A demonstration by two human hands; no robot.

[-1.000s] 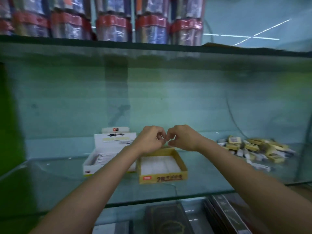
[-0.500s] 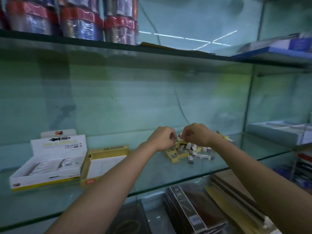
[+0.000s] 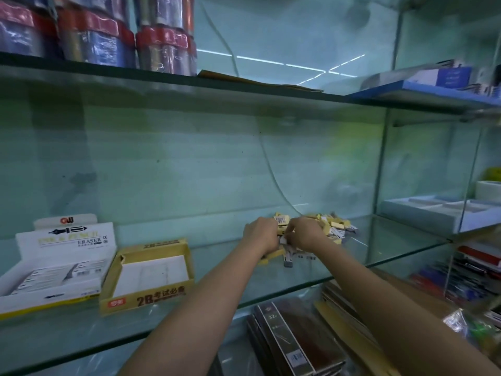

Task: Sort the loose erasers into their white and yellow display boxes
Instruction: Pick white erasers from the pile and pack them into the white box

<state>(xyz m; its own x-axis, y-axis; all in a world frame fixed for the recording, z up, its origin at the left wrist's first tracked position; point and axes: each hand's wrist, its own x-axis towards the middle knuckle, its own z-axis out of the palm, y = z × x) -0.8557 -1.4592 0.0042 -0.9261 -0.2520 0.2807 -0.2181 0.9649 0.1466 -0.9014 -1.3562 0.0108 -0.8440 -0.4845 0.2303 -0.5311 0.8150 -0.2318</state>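
A heap of loose erasers [image 3: 334, 226], some in yellow sleeves and some in white, lies on the glass shelf [image 3: 271, 280] right of centre. Both hands are down in the heap's near side. My left hand [image 3: 261, 237] has its fingers curled around erasers at the pile's left edge. My right hand [image 3: 305, 236] is curled over erasers beside it, the two hands almost touching. The yellow display box [image 3: 147, 297] sits to the left, its white floor bare. The white display box [image 3: 54, 291] stands further left with white erasers lined up inside.
An upper glass shelf [image 3: 162, 80] carries wrapped red and blue cylinders. Notebooks [image 3: 295, 340] lie on the level below. A glass partition [image 3: 379, 164] closes the bay on the right, with trays behind it. A thin cable hangs down the back wall.
Both hands travelled from above the yellow box rightwards to the eraser heap and sank into it. The view swung right with them.
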